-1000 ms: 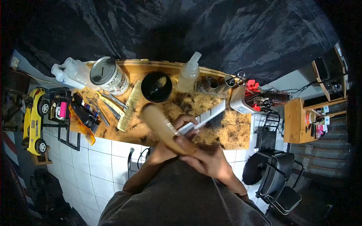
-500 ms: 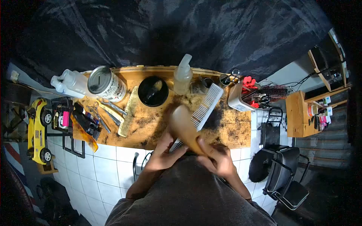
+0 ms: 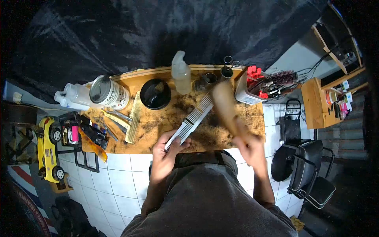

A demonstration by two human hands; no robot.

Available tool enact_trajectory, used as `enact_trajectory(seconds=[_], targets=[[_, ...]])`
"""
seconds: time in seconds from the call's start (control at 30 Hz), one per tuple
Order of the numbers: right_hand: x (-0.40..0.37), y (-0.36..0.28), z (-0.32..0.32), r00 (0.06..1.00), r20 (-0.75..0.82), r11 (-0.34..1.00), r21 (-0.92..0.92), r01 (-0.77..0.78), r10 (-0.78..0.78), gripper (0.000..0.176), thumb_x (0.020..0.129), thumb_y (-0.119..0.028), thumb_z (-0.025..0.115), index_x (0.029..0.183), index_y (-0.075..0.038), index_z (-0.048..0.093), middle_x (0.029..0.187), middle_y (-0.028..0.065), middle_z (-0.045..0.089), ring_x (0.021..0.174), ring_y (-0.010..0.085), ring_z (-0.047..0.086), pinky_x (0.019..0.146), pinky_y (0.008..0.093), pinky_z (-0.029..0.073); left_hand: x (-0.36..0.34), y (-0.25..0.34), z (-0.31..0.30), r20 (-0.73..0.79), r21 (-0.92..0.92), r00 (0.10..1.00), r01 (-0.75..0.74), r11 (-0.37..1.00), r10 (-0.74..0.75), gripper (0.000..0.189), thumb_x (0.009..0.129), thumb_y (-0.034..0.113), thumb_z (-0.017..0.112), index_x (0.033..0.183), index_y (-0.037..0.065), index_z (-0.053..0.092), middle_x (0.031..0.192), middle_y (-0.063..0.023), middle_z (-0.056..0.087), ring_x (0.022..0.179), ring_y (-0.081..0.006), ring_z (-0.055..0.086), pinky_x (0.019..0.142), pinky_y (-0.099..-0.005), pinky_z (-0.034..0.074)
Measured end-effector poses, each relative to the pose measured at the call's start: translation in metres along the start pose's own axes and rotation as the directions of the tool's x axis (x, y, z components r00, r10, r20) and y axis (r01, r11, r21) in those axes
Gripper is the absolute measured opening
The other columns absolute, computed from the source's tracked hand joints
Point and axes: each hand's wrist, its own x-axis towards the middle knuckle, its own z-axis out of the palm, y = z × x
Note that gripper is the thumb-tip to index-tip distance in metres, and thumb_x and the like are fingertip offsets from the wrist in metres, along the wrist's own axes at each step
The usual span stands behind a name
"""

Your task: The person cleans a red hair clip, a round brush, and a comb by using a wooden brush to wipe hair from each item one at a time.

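Observation:
My left hand (image 3: 169, 149) is closed on the near end of a long white comb (image 3: 192, 119), which points up and to the right over the wooden table. In my right hand (image 3: 252, 151) is the handle of a wooden brush (image 3: 226, 106), blurred by motion. The brush's broad head is raised to the right of the comb, apart from it. Its bristles do not show. Dark loose hair (image 3: 154, 124) lies scattered on the tabletop (image 3: 246, 122) around and beneath both tools.
A round black container (image 3: 155, 94), a spray bottle (image 3: 182, 77) and a large can (image 3: 108, 93) stand along the back. A yellowish comb (image 3: 133, 120) lies left. At right, a white holder (image 3: 246, 93) contains brushes and red clips. A black chair (image 3: 310, 166) stands beyond the table.
My right hand has carried the brush rightward, off the comb it was overlapping. The comb has shifted left and down with my left hand.

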Motion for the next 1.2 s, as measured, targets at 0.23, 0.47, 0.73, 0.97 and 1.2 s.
enact_trajectory(seconds=[0.23,0.47,0.73,0.97,1.2], targets=[[-0.016,0.01,0.006,0.887,0.462,0.929,-0.322,0.185,-0.017,0.042,0.081,-0.023,0.067,0.121,-0.014,0.058,0.122,0.0095,0.058,0.069,0.0221,0.066,0.066,0.0321,0.053,-0.008,-0.014,0.008,-0.03,-0.155,0.995,0.091,0.984,-0.097,0.013,0.092,0.007,0.052,0.101,-0.001,0.056,0.094,-0.007,0.062,0.086,-0.0099,0.057,0.077,-0.0233,0.045],[-0.017,0.026,-0.022,0.972,-0.122,0.979,-0.029,0.2,-0.202,0.049,0.079,-0.015,0.069,0.126,-0.011,0.053,0.094,0.0176,0.067,0.068,0.0246,0.067,0.061,0.0292,0.053,-0.013,-0.026,0.03,0.196,-0.309,0.957,0.268,0.912,-0.214,0.041,0.091,0.008,0.054,0.129,0.001,0.044,0.102,-0.0063,0.059,0.083,-0.0096,0.055,0.075,-0.0233,0.044],[-0.028,0.054,-0.024,0.939,0.04,0.94,0.045,0.339,-0.34,0.048,0.076,-0.023,0.072,0.121,-0.014,0.058,0.095,0.011,0.068,0.071,0.0259,0.067,0.066,0.0329,0.054,-0.013,-0.04,0.051,0.461,-0.516,0.828,0.542,0.663,-0.318,0.048,0.092,0.04,0.042,0.122,0.002,0.043,0.078,0.0013,0.041,0.048,-0.004,0.03,0.043,-0.017,0.023],[-0.035,0.057,-0.058,0.917,-0.071,0.917,0.05,0.397,-0.393,0.049,0.074,-0.02,0.073,0.121,-0.016,0.058,0.095,0.0116,0.068,0.076,0.0265,0.067,0.065,0.0323,0.055,-0.015,-0.034,0.084,0.445,-0.381,0.807,0.563,0.733,-0.389,0.038,0.097,0.028,0.039,0.123,0.0,0.042,0.084,-0.0054,0.047,0.061,-0.0074,0.04,0.051,-0.0212,0.036],[-0.054,0.078,-0.083,0.998,0.015,0.998,0.016,-0.065,0.065,0.051,0.076,-0.021,0.072,0.124,-0.025,0.055,0.09,0.0111,0.067,0.071,0.0272,0.067,0.065,0.0308,0.054,-0.014,-0.02,0.105,0.348,0.139,0.881,0.289,0.947,-0.32,0.034,0.1,0.02,0.035,0.115,-0.006,0.052,0.092,-0.0078,0.059,0.058,-0.0081,0.042,0.049,-0.0195,0.034]])
